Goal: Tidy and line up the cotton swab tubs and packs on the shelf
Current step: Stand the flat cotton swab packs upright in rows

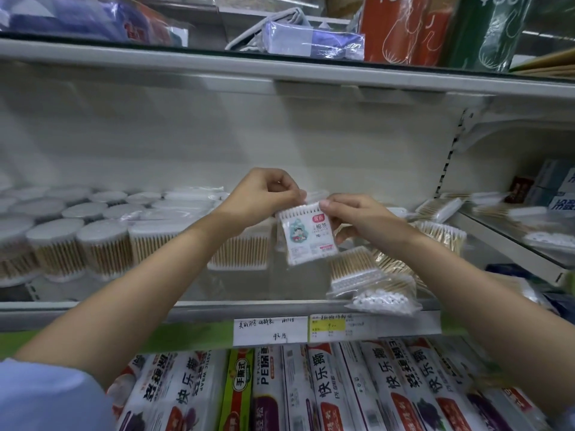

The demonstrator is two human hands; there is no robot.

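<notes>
A small labelled swab pack (306, 236) is held upright in the air above the shelf (249, 306), pinched at its top corners by the fingers of the left hand (264, 194) and the right hand (354, 217). Left of the pack, round swab tubs (102, 244) are ranged in rows on the shelf. Below and right of the pack, loose bagged swabs (376, 287) are heaped untidily at the shelf's front edge, and price labels (292, 329) are fixed beneath it

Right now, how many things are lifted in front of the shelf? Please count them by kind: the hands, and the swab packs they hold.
Hands: 2, left hand and right hand
Cotton swab pack, pinched by both: 1
Total: 3
</notes>
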